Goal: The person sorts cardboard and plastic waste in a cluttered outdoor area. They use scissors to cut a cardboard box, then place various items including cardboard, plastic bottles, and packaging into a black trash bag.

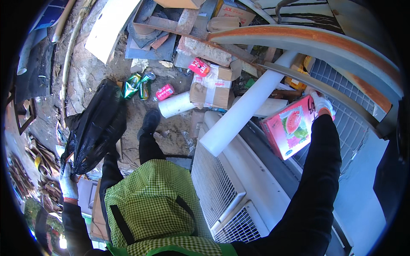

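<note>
Beside grille (351, 128), right hand (321, 103) grips pink box (294, 123) by edge; well apart, left hand (68, 184) clutches black bag (96, 128).

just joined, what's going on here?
A person's white-gloved left hand grips a black plastic bag. The white-gloved right hand holds a pink box printed with a watermelon. Two shiny green cans lie beside the bag; two pinkish-red cans lie near a taped brown cardboard box.

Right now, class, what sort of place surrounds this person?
Probably an outdoor junk corner: shiny green metal cans on brown dirt, a taped brown cardboard box, and a white boxy unit with grilles.
</note>
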Available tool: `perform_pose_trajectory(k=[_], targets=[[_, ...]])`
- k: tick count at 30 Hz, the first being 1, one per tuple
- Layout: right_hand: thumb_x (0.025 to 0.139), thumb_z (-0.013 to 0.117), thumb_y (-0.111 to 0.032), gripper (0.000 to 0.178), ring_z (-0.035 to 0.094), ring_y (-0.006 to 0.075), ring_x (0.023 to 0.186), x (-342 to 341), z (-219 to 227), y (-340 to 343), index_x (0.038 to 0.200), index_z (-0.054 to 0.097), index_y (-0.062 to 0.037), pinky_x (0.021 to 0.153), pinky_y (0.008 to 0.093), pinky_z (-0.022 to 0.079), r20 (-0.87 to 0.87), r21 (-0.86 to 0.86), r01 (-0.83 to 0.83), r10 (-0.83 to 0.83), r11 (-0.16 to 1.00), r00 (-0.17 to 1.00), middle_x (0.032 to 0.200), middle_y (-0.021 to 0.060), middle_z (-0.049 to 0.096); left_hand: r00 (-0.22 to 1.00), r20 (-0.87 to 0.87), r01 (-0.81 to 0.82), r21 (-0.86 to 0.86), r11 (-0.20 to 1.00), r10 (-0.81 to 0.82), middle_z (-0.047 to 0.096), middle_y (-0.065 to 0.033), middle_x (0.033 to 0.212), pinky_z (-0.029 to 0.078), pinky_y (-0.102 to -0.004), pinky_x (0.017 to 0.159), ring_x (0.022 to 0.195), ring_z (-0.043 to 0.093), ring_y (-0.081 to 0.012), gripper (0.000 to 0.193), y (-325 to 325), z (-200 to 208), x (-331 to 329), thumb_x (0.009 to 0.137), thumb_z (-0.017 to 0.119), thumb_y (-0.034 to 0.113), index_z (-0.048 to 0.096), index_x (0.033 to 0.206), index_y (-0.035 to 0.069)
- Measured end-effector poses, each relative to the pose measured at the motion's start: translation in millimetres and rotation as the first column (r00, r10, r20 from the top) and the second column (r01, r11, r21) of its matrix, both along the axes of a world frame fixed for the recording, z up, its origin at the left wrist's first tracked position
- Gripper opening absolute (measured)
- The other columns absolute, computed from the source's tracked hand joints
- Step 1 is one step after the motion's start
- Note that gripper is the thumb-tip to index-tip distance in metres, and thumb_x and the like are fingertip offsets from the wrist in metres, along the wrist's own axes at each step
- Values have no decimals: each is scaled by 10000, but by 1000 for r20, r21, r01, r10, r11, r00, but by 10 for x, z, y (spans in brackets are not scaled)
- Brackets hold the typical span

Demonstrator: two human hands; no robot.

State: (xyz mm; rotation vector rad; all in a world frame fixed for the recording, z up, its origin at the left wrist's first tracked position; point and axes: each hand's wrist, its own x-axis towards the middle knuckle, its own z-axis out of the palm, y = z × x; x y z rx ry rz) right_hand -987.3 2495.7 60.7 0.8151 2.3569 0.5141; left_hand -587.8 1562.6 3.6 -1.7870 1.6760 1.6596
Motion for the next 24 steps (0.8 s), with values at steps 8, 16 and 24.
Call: perform_pose_trajectory(k=[8,16,24], targets=[[874,598,-583,864,434,260,1296,597,52,1507,1555,246,-185,1042,521,362,-585,-432,312,-526,846,618,1456,115,445,999,39,-27,-41,999,29,647,94,821,309,-173,446,550,488,-13,112,-110,-1,51,976,613,201,660,1063,149],[816,750,-440,423,660,220,663,833,224,1161,965,724,-45,626,382,535,-626,-584,200,-593,787,506,817,65,712,998,60,-36,-20,999,38,659,65,864,369,-170,501,664,555,-12,110,-275,-41,78,965,627,181,673,1049,128],[907,660,-426,559,643,223,1068,1013,1012,931,1325,565,-66,905,386,510,-17,-939,283,-850,194,527,1222,84,661,975,-219,62,119,991,-35,672,-50,1102,467,-284,916,1002,606,-141,321,-259,113,51,948,626,132,620,1237,-7]])
